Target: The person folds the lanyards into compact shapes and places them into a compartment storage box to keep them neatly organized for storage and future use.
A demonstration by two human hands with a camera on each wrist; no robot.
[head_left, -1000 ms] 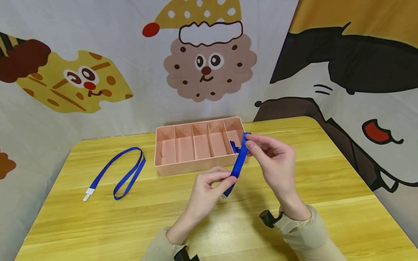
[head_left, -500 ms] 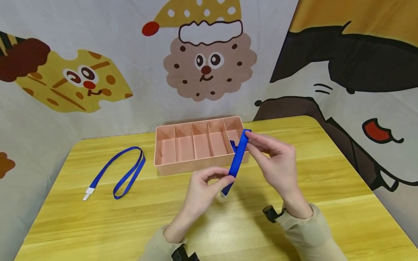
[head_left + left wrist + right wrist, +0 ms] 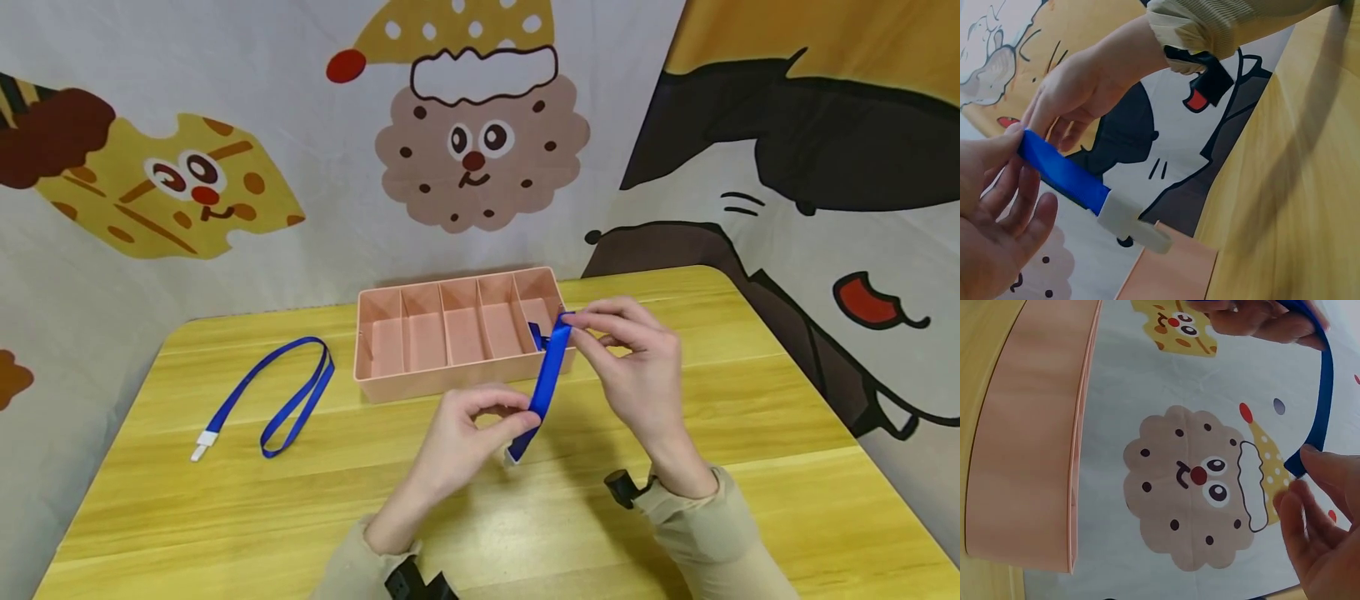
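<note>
A yellow, wood-grained table with rounded far corners (image 3: 225, 517) spreads across the lower part of the head view, a pale sheen of light lying toward its near edge. Behind the far edge hangs a whitish printed cloth backdrop (image 3: 322, 250), which also runs down beside the left and right edges. A yellow cheese-wedge print with a smiling face (image 3: 255, 212) sits above the far left corner, a brownish-pink scalloped biscuit print in a spotted yellow hat (image 3: 480, 192) above the far edge's middle
</note>
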